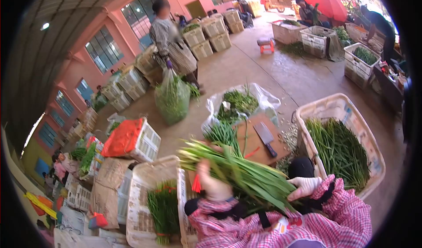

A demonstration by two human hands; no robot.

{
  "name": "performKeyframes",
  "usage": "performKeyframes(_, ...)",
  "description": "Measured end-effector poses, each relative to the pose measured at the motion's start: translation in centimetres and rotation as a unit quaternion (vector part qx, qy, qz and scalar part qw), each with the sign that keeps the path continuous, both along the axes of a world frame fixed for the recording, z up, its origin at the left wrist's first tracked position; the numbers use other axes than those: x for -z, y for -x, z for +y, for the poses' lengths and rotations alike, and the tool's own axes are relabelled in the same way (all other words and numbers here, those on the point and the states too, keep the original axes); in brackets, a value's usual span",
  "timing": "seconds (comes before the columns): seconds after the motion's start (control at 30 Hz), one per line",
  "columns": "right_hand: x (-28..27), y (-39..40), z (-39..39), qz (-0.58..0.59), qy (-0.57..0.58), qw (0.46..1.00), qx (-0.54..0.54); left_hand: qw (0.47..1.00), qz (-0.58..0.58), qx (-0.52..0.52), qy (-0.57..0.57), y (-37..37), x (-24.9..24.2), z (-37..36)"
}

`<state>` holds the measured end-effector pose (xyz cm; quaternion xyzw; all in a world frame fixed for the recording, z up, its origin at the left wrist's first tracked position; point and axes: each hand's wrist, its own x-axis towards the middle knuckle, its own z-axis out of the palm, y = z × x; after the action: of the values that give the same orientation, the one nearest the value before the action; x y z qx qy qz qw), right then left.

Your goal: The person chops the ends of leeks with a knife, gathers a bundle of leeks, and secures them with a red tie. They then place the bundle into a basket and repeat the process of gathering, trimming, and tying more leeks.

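Note:
A thick bunch of long flat green leaves with pale stems lies slantwise across my lap, held in both hands. My left hand is around its pale stem end, slightly blurred. My right hand, with white wrapping or a glove on it, grips the leafy end. Just beyond the bunch, a cleaver rests on a wooden cutting board. Thin green stalks lie along the board's left side.
Right of me stands a white crate of greens; at left, another crate holds tied bunches. Beyond the board sits an open plastic bag of greens. A person carries a full bag. Scraps litter the floor.

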<state>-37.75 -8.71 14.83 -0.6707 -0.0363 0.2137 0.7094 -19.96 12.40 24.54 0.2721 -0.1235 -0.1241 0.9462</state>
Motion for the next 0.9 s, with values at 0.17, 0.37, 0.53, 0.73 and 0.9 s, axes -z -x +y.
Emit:
performKeyframes(0.17,0.4,0.5,0.0,0.058,0.176,0.981,0.057,0.988,-0.049,-0.139,0.049,-6.8,-0.3,10.2)
performKeyframes(0.37,-2.0,0.5,4.0,-0.221,0.505,0.834,-0.005,0.957,0.015,-0.284,0.049,-6.0,0.0,13.6)
performKeyframes(0.53,-3.5,-1.7,13.8,-0.175,0.100,0.977,-0.075,0.973,-0.033,-0.223,0.056,-4.3,1.2,13.5)
performKeyframes(0.73,-0.5,-7.2,21.1,-0.200,-0.188,0.961,-0.020,0.966,-0.067,-0.243,0.064,-0.3,-0.1,10.1)
performKeyframes(0.9,-5.2,-9.0,21.5,-0.168,-0.564,0.804,0.084,0.968,-0.135,-0.210,-0.004,4.0,1.3,6.8)
